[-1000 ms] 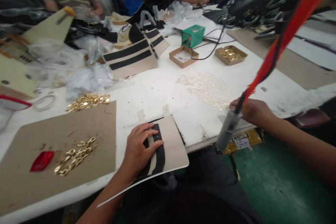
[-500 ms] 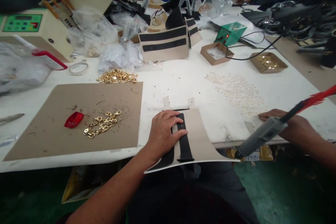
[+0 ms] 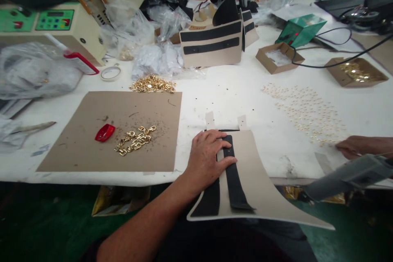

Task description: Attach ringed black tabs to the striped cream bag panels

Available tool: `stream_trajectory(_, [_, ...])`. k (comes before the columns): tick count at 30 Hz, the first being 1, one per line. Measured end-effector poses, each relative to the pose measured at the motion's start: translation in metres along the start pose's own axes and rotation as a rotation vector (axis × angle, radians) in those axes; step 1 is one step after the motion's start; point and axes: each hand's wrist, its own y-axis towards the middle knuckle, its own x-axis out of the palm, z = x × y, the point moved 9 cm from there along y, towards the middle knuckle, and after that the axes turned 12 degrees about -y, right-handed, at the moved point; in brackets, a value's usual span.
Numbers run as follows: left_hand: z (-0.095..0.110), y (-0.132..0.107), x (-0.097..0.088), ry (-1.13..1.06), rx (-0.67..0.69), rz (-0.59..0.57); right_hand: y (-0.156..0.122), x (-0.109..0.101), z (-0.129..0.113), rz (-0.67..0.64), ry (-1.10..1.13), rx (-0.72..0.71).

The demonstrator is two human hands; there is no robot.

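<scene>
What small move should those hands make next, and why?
Perhaps the right hand should pinch one of the small gold pieces: it is right beside them, while the left hand rests on the beige panel and its black strap.

On the left of the counter [image 3: 233, 106], a brown sheet [image 3: 73, 139] with a red plastic piece [image 3: 105, 132] and, just beside it, a linked gold chain [image 3: 134, 145]. Near the sheet's far edge, a heap of small gold pieces [image 3: 153, 85]; beyond, to the left, a ring-shaped roll of tape [image 3: 111, 78]. Farther left, a cream machine [image 3: 90, 45] with green control panels [image 3: 54, 19] and, in front, a clear plastic bag [image 3: 33, 71].
</scene>
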Motion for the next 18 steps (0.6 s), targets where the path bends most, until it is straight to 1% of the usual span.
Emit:
stream_trajectory(2, [-0.001,0.000,0.000,0.002,-0.002,-0.003,-0.007,0.014,0.000,-0.105,0.039,-0.093])
stream_trajectory(3, [-0.001,0.001,0.000,0.002,-0.005,-0.001,-0.009,0.020,0.004,-0.153,0.036,-0.110])
stream_trajectory(6, [-0.002,0.002,0.000,-0.004,-0.006,0.000,-0.010,0.036,0.027,-0.289,-0.065,-0.077])
stream_trajectory(8, [-0.002,0.003,0.000,-0.008,-0.001,0.001,-0.011,0.043,0.038,-0.323,-0.156,-0.073])
stream_trajectory(12, [-0.002,0.005,0.002,-0.002,0.005,0.001,-0.017,0.044,0.046,-0.183,-0.275,-0.083])
stream_trajectory(15, [-0.002,0.006,0.002,0.002,0.010,-0.007,-0.022,0.049,0.045,-0.096,-0.338,-0.041])
stream_trajectory(17, [-0.001,0.006,0.002,0.003,0.017,-0.010,-0.026,0.045,0.039,-0.013,-0.303,-0.007])
stream_trajectory(18, [0.000,0.006,0.002,0.004,0.019,-0.009,-0.030,0.039,0.036,0.027,-0.273,0.021])
